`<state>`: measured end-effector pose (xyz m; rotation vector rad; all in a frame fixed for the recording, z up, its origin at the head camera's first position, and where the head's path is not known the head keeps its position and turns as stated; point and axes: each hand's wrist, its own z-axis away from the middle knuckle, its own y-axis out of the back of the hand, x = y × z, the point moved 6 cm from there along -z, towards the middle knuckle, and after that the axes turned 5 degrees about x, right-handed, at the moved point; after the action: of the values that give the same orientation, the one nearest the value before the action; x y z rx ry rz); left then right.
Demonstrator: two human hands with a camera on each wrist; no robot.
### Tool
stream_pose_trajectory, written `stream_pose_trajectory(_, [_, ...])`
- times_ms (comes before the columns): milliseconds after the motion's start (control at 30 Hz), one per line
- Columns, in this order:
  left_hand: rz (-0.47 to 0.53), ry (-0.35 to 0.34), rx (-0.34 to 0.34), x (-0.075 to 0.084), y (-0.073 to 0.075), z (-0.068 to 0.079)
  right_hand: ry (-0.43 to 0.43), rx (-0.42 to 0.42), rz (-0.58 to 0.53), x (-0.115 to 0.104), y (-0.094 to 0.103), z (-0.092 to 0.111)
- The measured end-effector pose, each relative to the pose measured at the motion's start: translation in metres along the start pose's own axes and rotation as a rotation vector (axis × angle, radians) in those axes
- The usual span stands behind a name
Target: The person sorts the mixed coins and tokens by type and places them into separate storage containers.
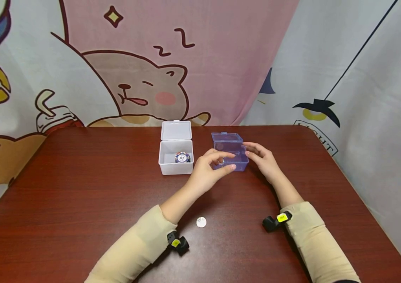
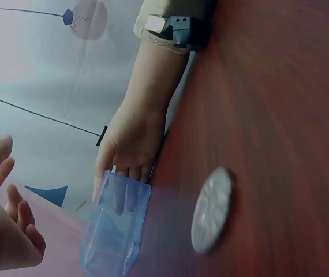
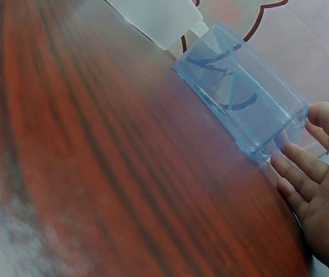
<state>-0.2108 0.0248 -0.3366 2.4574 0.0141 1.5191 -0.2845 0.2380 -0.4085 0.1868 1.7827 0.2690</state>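
Note:
A see-through blue plastic box (image 1: 237,164) stands on the table with its lid raised at the back. My left hand (image 1: 205,169) hovers over its near left side, thumb and forefinger apart. No object shows in that hand in the left wrist view. Something small glints by its lower fingers, too small to make out. On the box's right end rest the fingertips of my right hand (image 1: 263,161), fingers nearly straight. The right wrist view shows that hand (image 3: 326,190) against the end wall, thumb near the rim. A silver coin-like disc (image 1: 201,222) lies near me on the table.
Left of the blue box stands a white box (image 1: 176,169), lid up, with poker chips (image 1: 182,157) inside. Both boxes are near the back edge of the brown table (image 1: 80,208). A printed curtain (image 1: 221,59) hangs behind it.

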Motion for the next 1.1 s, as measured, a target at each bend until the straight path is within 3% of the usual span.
stream_pose_trajectory(267, [0.045,-0.077,-0.163,0.004,0.006,0.021,0.009,0.001,-0.033,0.001,-0.001,0.000])
stream_pose_trajectory(600, [0.002,-0.060,-0.337,-0.005,0.016,0.045,-0.002,-0.004,-0.040,-0.009,-0.002,0.003])
stream_pose_trajectory(833, [-0.038,-0.066,-0.419,0.021,0.027,0.059,-0.019,-0.015,-0.057,-0.029,-0.005,0.009])
stream_pose_trajectory(1100, [-0.059,-0.048,-0.480,-0.026,0.029,0.073,-0.030,-0.014,-0.055,-0.031,-0.005,0.010])
